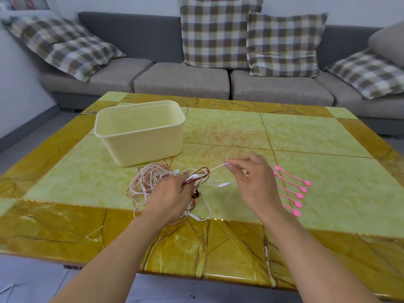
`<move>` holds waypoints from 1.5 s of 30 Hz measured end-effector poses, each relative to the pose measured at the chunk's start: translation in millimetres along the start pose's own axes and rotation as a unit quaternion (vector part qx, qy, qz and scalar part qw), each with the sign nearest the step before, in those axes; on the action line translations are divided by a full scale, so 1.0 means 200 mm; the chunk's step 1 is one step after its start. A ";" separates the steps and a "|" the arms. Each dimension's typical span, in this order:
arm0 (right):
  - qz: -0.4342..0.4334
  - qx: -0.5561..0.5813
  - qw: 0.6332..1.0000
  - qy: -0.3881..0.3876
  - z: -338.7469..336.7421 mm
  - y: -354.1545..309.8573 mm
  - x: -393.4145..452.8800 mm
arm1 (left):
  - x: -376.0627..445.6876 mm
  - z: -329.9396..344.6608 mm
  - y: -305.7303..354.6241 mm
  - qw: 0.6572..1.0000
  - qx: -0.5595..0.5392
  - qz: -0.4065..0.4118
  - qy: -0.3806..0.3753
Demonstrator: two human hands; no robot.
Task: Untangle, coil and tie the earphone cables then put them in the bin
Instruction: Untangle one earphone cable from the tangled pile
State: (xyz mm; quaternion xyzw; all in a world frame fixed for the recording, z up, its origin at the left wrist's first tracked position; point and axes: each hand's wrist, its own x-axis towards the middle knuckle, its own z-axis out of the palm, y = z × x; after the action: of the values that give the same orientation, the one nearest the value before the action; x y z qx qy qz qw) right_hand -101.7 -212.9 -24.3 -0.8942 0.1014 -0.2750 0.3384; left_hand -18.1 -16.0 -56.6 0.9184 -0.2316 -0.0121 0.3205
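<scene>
- Gripping a bunch of dark red and white cable strands, the left hand [169,196] curls its fingers round them just above the table [65,226], with the knuckles toward the camera.
- Right hand [251,182] pinches the end of one white strand [217,167] between thumb and fingertip; the other fingers are loosely bent and hold nothing. That strand runs taut from the pinch down to the bunch in the left hand.
- Both bare forearms reach in from the near edge of the table.
- Under and around the left hand lies the tangle of earphone cables [146,182], white, pinkish and brown-red loops spread on the tabletop, some trailing toward the near edge. A small white inline piece [224,184] lies between the two hands.
- Just beside the right hand, on its outer side, five pink cable ties [293,189] lie in a row, flat on the table and partly hidden by the wrist.
- Beyond the tangle stands the pale yellow bin [140,136], upright and open at the top, its near wall close to the farthest loops.
- No writing or brand can be read anywhere.
- Behind the table runs a grey sofa [181,82] with checked cushions [218,31].
</scene>
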 end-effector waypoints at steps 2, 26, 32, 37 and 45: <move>0.011 0.013 0.993 0.116 -0.03 0.00 0.01 | 0.00 0.00 0.00 1.000 0.013 -0.010 -0.003; 0.127 -0.018 0.951 0.280 -0.22 0.08 0.04 | 0.00 0.00 0.08 0.995 -0.031 -0.094 0.030; 0.213 -0.060 0.937 0.270 -0.25 0.18 0.04 | 0.02 0.02 0.05 0.996 0.018 -0.079 0.023; 0.053 0.003 0.942 0.331 -0.26 0.16 0.03 | 0.02 0.04 0.09 0.993 0.079 -0.079 0.024; 0.033 0.058 0.966 0.250 -0.22 0.10 0.01 | 0.03 0.08 0.09 0.997 0.055 -0.034 0.030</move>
State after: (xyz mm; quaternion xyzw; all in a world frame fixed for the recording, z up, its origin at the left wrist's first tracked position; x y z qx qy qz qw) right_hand -124.1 -252.0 -9.4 -0.7721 0.1963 -0.4835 0.3626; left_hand -22.5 -40.2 -58.2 0.9417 -0.1912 0.0177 0.2762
